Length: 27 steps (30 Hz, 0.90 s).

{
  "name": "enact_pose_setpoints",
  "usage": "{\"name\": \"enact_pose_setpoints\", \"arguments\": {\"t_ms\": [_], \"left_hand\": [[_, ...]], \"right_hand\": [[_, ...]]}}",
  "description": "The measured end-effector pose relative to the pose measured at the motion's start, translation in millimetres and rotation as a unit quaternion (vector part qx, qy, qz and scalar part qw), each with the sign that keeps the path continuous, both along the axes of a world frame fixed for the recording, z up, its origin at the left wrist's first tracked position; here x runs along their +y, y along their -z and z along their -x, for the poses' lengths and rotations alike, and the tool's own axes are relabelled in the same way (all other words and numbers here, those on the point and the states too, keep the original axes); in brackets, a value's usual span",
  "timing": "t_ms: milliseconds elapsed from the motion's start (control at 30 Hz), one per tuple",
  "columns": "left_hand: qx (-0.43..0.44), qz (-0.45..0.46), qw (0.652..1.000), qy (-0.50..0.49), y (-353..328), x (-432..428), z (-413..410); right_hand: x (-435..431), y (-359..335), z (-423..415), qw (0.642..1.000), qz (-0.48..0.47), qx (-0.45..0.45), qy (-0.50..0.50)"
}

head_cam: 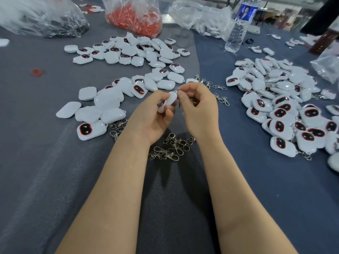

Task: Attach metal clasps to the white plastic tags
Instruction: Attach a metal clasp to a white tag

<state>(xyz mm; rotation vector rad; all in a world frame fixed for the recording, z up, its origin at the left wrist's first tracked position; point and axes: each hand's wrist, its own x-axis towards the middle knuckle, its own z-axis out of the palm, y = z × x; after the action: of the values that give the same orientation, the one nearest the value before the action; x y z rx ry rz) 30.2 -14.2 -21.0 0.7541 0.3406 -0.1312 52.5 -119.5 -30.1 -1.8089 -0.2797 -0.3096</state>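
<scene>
Centre frame: the left hand [156,116] has its grip curled round one white plastic tag [171,99], dark face turned left. The right hand [198,107] has its grip pinched tight, thumb and forefinger at the tag's loop end; whether a clasp sits between them cannot be told. Loose metal clasps [170,147] lie heaped on the grey worktop [45,162] between the wrists. Tag piles lie at upper centre [128,52] and right [284,107].
</scene>
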Motion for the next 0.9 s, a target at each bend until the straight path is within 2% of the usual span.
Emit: {"name": "enact_pose_setpoints", "arguments": {"t_ms": [167, 233, 300, 333, 367, 433, 467, 500, 533, 567, 600, 633, 700, 767, 833, 900], "left_hand": [[0.006, 0.011, 1.0, -0.026, -0.4, -0.5, 1.1], [0.005, -0.043, 0.998, -0.056, 0.6, -2.4, 1.1], [-0.013, -0.163, 0.981, -0.104, 2.5, -3.5, -0.4], [-0.029, -0.252, 0.958, -0.133, 3.9, -3.7, -1.1], [-0.053, -0.353, 0.92, -0.16, 5.4, -4.0, -1.2], [-0.122, -0.547, 0.806, -0.19, 8.2, -5.9, 1.2], [-0.154, -0.617, 0.748, -0.189, 10.4, -7.3, 2.7], [-0.18, -0.66, 0.706, -0.183, 12.4, -8.7, 3.7], [-0.197, -0.678, 0.686, -0.177, 13.7, -9.8, 4.3], [-0.204, -0.68, 0.682, -0.176, 15.0, -9.4, 3.4], [-0.201, -0.667, 0.695, -0.179, 15.2, -9.1, 2.7], [-0.188, -0.634, 0.727, -0.186, 13.9, -8.4, 1.1], [-0.128, -0.499, 0.835, -0.193, 9.6, -7.8, -1.6], [-0.05, -0.307, 0.934, -0.177, 6.3, -7.5, -2.7], [-0.012, -0.145, 0.98, -0.133, 3.5, -4.8, -1.6], [-0.007, -0.04, 0.996, -0.081, 2.2, -0.6, -0.4]], "right_hand": [[1.2, 1.7, -0.6, 1.0, 0.017, 0.003, 0.011], [1.4, 2.2, 0.3, 0.999, 0.04, -0.013, 0.02], [0.8, 2.2, 1.1, 0.996, 0.084, -0.035, 0.022], [0.3, 2.2, 1.3, 0.993, 0.108, -0.041, 0.021], [-0.4, 2.3, 1.1, 0.99, 0.13, -0.043, 0.018], [-2.3, 3.4, -0.4, 0.984, 0.172, -0.037, 0.012], [-3.4, 4.5, -1.1, 0.98, 0.196, -0.027, 0.01], [-4.3, 5.6, -1.9, 0.976, 0.219, -0.017, 0.008], [-5.0, 6.5, -2.6, 0.973, 0.231, -0.011, 0.006], [-5.3, 7.2, -2.8, 0.973, 0.231, -0.01, 0.005], [-5.4, 7.3, -2.4, 0.975, 0.22, -0.012, 0.004], [-5.1, 6.9, -2.0, 0.979, 0.203, -0.012, 0.001], [-3.4, 5.4, -1.6, 0.987, 0.163, 0.001, -0.013], [-1.6, 3.7, -0.5, 0.991, 0.13, 0.003, -0.026], [-0.1, 1.3, 1.0, 0.995, 0.101, -0.017, -0.018], [0.5, -0.9, 2.6, 0.997, 0.068, -0.031, -0.007]]}}
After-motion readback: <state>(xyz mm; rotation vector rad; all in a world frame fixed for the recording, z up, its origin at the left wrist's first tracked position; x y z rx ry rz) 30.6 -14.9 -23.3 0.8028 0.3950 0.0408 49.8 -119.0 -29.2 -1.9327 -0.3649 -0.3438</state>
